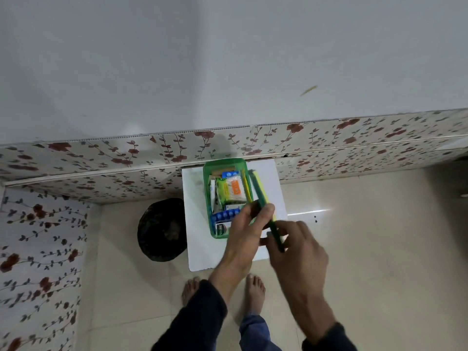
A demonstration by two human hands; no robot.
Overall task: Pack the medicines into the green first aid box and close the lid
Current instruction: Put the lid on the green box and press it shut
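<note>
wall (pixel 177 59): plain grey-white | floral panel (pixel 329 138): red flowers, runs along the wall's base and the left side | floor (pixel 379 249): glossy cream tiles, bright glare | black bag (pixel 159 229): on floor

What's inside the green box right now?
The box holds a blue blister strip, an orange-labelled cotton swab pack, a green sachet and a white tube. The left hand covers the near right corner; lower layers are hidden.

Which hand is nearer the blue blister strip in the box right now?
Left. The left hand hovers right beside the blue blister strip, fingers on the lid. The right hand grips the lid's near end, farther out past the box.
</note>
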